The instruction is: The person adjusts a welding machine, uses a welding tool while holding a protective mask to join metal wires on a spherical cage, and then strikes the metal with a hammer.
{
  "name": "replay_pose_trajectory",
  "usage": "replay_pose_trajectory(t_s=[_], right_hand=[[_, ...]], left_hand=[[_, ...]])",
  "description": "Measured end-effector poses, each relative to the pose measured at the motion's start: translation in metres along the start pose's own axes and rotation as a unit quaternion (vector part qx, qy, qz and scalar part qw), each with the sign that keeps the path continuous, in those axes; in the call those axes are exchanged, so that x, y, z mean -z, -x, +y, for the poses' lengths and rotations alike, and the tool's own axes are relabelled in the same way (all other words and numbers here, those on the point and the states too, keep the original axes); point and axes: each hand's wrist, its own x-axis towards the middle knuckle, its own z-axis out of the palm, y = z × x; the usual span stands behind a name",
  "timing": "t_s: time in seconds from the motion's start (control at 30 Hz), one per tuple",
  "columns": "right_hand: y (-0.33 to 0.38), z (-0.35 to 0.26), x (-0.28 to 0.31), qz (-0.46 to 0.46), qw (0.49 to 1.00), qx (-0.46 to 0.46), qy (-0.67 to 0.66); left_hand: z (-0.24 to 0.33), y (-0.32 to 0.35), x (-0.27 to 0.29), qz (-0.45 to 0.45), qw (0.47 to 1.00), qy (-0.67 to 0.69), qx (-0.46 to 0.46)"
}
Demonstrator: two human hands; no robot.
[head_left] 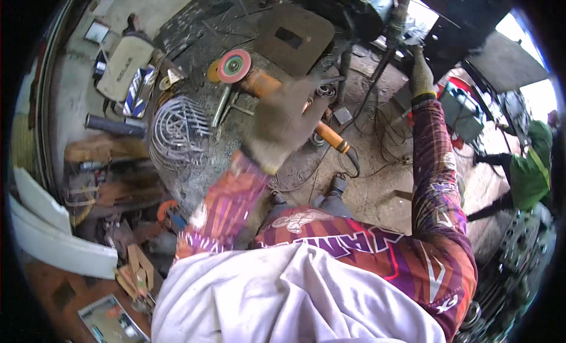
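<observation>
My left hand [276, 126], in a grey-brown work glove, is smeared by motion above the cluttered work surface. It covers the middle of an orange angle grinder [262, 82], so whether it grips the tool cannot be made out. The grinder's pink-rimmed disc [233, 66] shows left of the hand, its orange handle end [333, 137] to the right. My right hand [422, 75], also gloved, reaches far forward at the upper right against a dark metal structure [454, 30]. Bright glare and the metal hide its fingertips.
A metal rod coil [180, 131], a T-shaped steel tool [236, 107] and a dark plate with a slot [295, 39] lie on the surface. Cables [383, 131] trail over the floor. A person in green [530, 166] is at the far right. Scrap wood [138, 269] lies lower left.
</observation>
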Motion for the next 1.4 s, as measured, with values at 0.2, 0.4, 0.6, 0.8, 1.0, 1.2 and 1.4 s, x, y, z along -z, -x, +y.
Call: replay_pose_trajectory(t_s=[0.2,0.4,0.6,0.8,1.0,1.2,1.4], right_hand=[[-0.029,0.027,-0.034,-0.169,0.903,0.284,0.276],[-0.055,0.022,-0.032,-0.287,0.941,0.164,0.075],[-0.037,-0.004,-0.062,-0.348,0.887,-0.041,-0.299],[-0.089,-0.037,-0.026,-0.328,0.87,-0.096,-0.356],[-0.029,-0.069,0.089,-0.142,0.754,0.417,0.487],[0.083,-0.049,0.183,-0.175,0.978,-0.087,-0.078],[0.244,-0.051,0.164,-0.1,0.933,0.258,0.229]], left_hand=[[-0.083,-0.088,-0.098,0.055,0.94,-0.308,0.138],[-0.099,-0.124,-0.106,-0.155,0.896,-0.277,0.309],[-0.119,-0.108,-0.101,-0.103,0.909,-0.27,0.3],[-0.158,-0.101,-0.112,0.056,0.896,-0.362,0.25],[-0.12,-0.105,-0.071,0.062,0.895,-0.373,0.238],[-0.084,-0.08,-0.009,0.22,0.953,-0.141,0.153],[-0.026,0.048,0.043,0.281,0.914,0.261,0.131]])
